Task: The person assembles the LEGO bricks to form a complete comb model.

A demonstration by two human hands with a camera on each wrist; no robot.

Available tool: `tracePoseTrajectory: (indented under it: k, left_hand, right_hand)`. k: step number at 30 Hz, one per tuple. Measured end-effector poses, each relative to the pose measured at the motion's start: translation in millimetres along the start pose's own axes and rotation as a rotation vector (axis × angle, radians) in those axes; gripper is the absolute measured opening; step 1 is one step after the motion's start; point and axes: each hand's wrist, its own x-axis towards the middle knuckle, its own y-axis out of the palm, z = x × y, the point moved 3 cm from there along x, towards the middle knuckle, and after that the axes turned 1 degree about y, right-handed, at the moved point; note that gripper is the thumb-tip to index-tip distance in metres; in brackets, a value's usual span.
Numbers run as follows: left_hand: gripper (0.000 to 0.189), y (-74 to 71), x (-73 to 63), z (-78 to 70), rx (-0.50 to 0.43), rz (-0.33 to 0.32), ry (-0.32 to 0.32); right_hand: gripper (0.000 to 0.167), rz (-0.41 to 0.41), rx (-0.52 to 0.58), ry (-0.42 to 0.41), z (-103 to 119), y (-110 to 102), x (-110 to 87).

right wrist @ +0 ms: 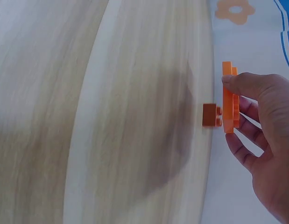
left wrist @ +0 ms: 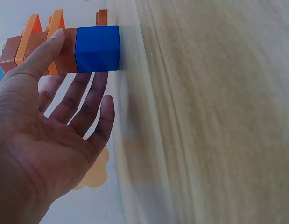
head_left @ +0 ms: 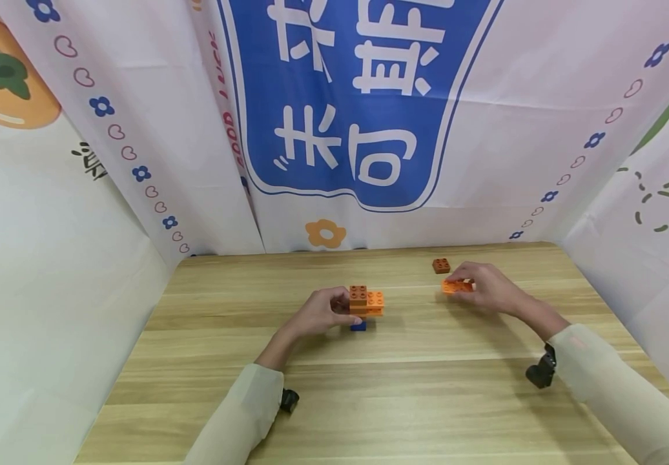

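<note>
Left wrist view: blue brick (left wrist: 97,48), whole side; head view: a sliver.

We see a stack (head_left: 366,301) in brown, orange and blue, an orange plate (right wrist: 228,105) and a brown brick (head_left: 442,266). Our sleeves (head_left: 247,407) are pale beige, the table (head_left: 416,400) yellowish wood grain, and the white cloth (head_left: 535,45) bears blue flowers (head_left: 101,106), pink hearts (head_left: 84,77) and a blue panel (head_left: 343,97).

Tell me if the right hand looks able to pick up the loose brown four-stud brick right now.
Probably not just yet: the right hand pinches a flat orange brick. Otherwise the way looks free, as the brown four-stud brick lies close by with nothing on top.
</note>
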Motion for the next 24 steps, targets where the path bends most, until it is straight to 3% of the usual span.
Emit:
tracePoseTrajectory:
  k: [24]
  left_hand:
    - [0.025,0.2,-1.2,1.0,0.006,-0.01,-0.014]
  right_hand:
    - [0.033,-0.006,0.031,-0.195,64.6,-10.0,21.1]
